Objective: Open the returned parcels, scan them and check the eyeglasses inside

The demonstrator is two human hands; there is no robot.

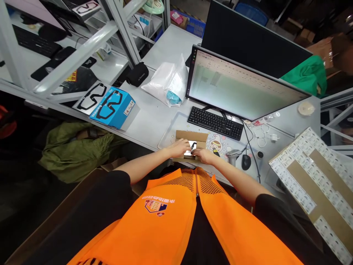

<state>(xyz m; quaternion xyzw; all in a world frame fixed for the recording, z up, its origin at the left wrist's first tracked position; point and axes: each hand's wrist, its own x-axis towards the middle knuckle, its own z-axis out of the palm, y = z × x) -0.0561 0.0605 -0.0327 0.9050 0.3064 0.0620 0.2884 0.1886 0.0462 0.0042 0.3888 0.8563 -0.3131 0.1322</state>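
A small white item with a dark printed shape (194, 142) lies in an open cardboard box (193, 136), directly in front of the person. The left hand (178, 148) reaches over the box from the left, its fingers bent down at the white item's left side. The right hand (204, 155) comes in from the other side, its fingers curled at the item's lower right edge. Both hands are too small in view to tell whether the fingers grip the item or only rest against it.

The box sits on a pale desk mat with cartoon prints (172, 134), which lies on the white counter (143, 127). Just beyond the box is a black keyboard (215, 123), with a lit monitor (242, 86) behind it. To the right of the hands, a grey handheld scanner (234, 155) lies near a black mouse (246, 162); a white adapter (274, 137) with its cable is farther off.

On the left, a blue box with a picture of glasses (113, 108) stands near the counter's edge. A black case (138, 73) and a white plastic bag (162, 79) lie farther back. At far right, a large carton covered in labels (317, 184) stands tilted in view.
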